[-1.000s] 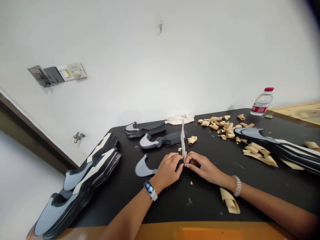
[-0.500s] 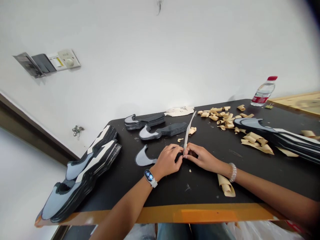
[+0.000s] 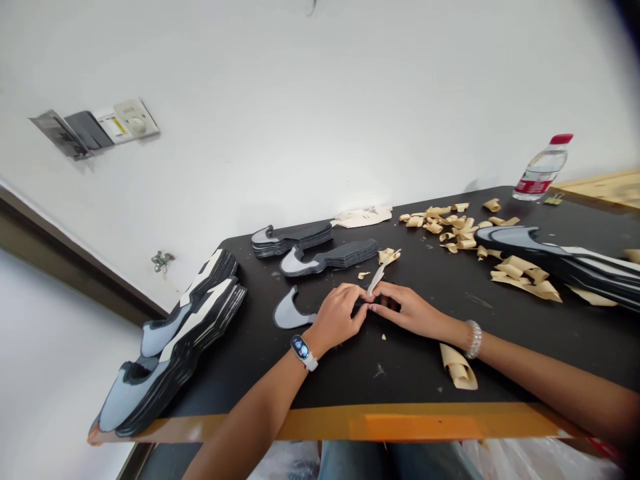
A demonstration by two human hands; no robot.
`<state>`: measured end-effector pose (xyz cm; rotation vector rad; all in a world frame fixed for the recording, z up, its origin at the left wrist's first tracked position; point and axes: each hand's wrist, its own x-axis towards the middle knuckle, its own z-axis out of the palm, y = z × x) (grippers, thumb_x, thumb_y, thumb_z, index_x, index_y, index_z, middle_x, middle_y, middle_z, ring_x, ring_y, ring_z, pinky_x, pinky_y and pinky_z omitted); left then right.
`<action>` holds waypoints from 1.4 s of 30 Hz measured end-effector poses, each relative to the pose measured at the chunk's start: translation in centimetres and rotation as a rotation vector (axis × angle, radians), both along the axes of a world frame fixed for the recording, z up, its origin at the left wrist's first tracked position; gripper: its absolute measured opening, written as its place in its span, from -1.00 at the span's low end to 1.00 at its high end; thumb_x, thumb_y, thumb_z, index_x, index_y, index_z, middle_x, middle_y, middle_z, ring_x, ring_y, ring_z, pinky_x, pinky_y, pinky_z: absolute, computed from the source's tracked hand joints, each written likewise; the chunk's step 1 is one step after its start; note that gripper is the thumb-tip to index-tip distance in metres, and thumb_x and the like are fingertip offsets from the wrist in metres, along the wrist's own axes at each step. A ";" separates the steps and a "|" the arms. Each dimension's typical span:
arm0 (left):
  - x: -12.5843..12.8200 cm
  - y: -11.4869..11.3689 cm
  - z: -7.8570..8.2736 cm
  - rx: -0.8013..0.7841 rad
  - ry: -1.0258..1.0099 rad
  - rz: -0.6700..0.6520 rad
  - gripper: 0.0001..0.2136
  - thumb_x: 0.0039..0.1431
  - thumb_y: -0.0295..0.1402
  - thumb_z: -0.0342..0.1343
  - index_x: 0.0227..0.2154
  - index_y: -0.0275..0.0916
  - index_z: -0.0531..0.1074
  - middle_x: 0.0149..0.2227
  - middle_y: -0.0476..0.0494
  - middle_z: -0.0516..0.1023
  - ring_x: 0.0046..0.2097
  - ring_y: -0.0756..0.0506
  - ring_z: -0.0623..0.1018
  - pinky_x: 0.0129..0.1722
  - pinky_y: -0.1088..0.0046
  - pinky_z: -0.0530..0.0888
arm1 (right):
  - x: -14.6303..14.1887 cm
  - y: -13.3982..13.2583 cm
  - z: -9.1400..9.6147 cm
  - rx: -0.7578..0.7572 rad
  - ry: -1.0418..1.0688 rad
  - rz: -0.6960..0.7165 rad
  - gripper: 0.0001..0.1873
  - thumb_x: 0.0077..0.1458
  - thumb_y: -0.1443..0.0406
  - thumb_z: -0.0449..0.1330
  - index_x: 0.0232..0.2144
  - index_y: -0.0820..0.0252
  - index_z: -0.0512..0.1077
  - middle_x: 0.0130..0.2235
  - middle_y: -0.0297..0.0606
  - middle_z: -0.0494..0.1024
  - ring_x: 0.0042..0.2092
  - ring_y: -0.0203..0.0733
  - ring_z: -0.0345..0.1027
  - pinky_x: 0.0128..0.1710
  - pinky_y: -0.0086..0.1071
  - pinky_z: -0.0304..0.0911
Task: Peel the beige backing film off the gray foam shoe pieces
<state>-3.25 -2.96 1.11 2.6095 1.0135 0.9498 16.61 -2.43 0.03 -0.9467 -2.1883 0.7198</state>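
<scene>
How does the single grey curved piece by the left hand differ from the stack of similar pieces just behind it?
The single grey-and-black curved shoe piece is one thin layer, while the stack of grey-and-black shoe pieces is many layers thick. The single piece's narrow end disappears behind the left hand; the stack's long dark tail shows fully and sits farther from that hand. Both have a pale grey rounded end edged in black.

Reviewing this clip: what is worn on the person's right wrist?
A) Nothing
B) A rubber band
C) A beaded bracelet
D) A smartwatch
C: a beaded bracelet circles the wrist behind the right hand, while the smartwatch is on the other arm.
</scene>
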 end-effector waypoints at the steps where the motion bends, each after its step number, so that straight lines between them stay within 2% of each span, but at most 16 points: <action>1: 0.0 0.0 0.0 0.002 0.000 -0.002 -0.89 0.19 -0.40 -0.04 -0.22 -0.22 0.30 -0.16 -0.13 0.46 -0.05 -0.09 0.42 -0.03 0.34 0.37 | 0.0 0.0 0.1 0.002 -0.005 0.004 -0.79 0.17 0.16 0.06 -0.27 0.17 0.35 -0.27 -0.27 0.42 -0.40 -0.33 0.30 -0.39 -0.44 0.21; 10: 0.1 -0.1 0.1 0.006 0.031 -0.008 -0.91 0.22 -0.39 -0.07 -0.28 -0.22 0.32 -0.24 -0.13 0.46 -0.09 -0.10 0.42 -0.07 0.32 0.39 | 0.1 -0.1 0.4 0.052 -0.031 0.013 -0.73 0.25 0.19 -0.08 -0.34 0.19 0.35 -0.35 -0.25 0.44 -0.34 -0.24 0.32 -0.28 -0.38 0.21; 18: 0.1 -0.2 0.2 -0.007 0.070 -0.012 -0.91 0.22 -0.37 -0.07 -0.33 -0.22 0.32 -0.28 -0.13 0.45 -0.12 -0.09 0.43 -0.09 0.36 0.40 | 0.1 -0.1 0.3 0.072 -0.059 0.034 -0.76 0.24 0.23 -0.07 -0.34 0.19 0.34 -0.32 -0.24 0.46 -0.30 -0.23 0.32 -0.25 -0.37 0.19; 25: 0.2 -0.3 0.1 0.018 0.132 -0.032 -0.89 0.23 -0.36 -0.07 -0.31 -0.23 0.33 -0.23 -0.14 0.47 -0.08 -0.10 0.42 -0.07 0.32 0.38 | 0.3 -0.1 0.5 -0.022 -0.032 0.069 -0.71 0.26 0.21 -0.10 -0.39 0.21 0.32 -0.39 -0.29 0.44 -0.39 -0.29 0.29 -0.34 -0.42 0.19; 34: 0.3 -0.7 0.9 0.034 0.232 -0.076 -0.85 0.25 -0.39 -0.14 -0.34 -0.24 0.33 -0.25 -0.14 0.46 -0.13 -0.09 0.40 -0.15 0.35 0.36 | 0.2 -0.4 0.7 0.045 -0.124 0.082 -0.75 0.22 0.27 -0.06 -0.48 0.19 0.28 -0.45 -0.31 0.43 -0.42 -0.29 0.24 -0.35 -0.41 0.15; 42: 0.2 -0.7 0.9 0.037 0.274 -0.078 -0.82 0.27 -0.41 -0.17 -0.36 -0.23 0.32 -0.26 -0.12 0.44 -0.19 -0.07 0.39 -0.19 0.37 0.34 | 0.2 -0.6 0.8 0.049 -0.168 0.076 -0.84 0.16 0.33 -0.01 -0.47 0.18 0.27 -0.47 -0.34 0.41 -0.44 -0.30 0.23 -0.37 -0.43 0.11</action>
